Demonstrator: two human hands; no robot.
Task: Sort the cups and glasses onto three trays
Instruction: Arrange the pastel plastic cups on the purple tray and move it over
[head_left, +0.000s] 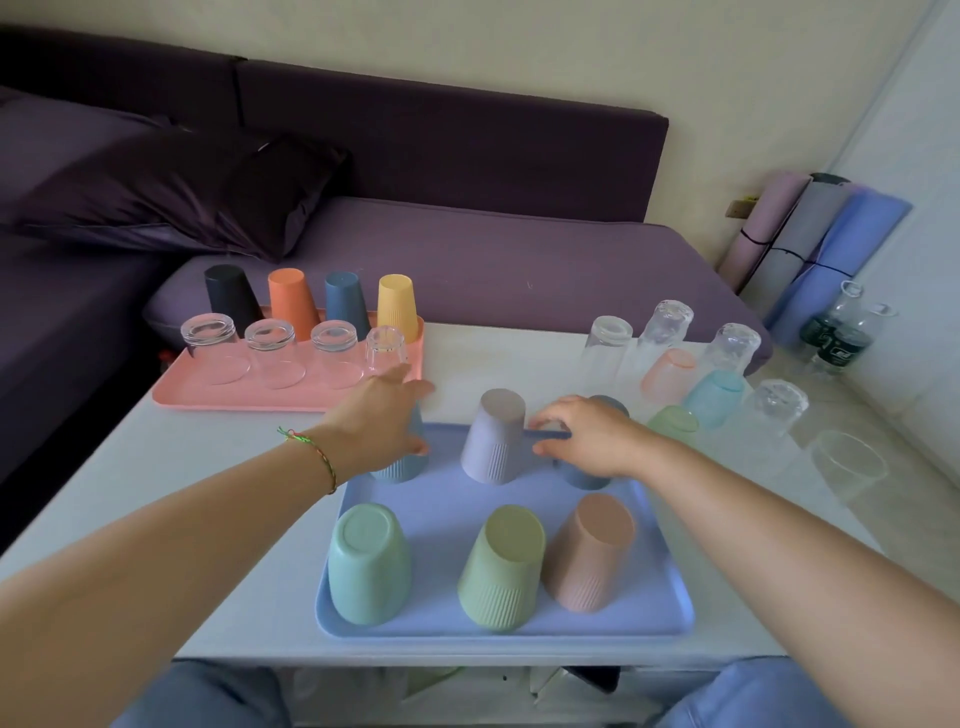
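While both hands work over the blue tray (519, 631) at the near edge of the table (249, 519), the left hand (382, 415) is wrapped around a blue cup (400, 465) at the tray's far left corner, fingers curled over its side, and the right hand (587, 439) rests on another blue cup (584, 475) at the far right, thumb and fingers bent toward it; whether that hand is truly squeezing I cannot tell. Between them stands a lilac cup (493, 441), and nearer sit a mint cup (369, 566), a green cup (501, 569) and a pink cup (592, 553), all upside down. These look like light, stiff plastic, ribbed near the rim, so a hold around the ribbed band should not slip, though they would likely tip easily if nudged. On the far left, the pink tray (291, 397) holds four coloured cups behind four clear glasses (272, 353). To the right, tall glasses (665, 332) and frosted tumblers (714, 397) stand on what seems a pale tray, hard to make out. Those are probably heavier, slick and breakable, best gripped round the middle
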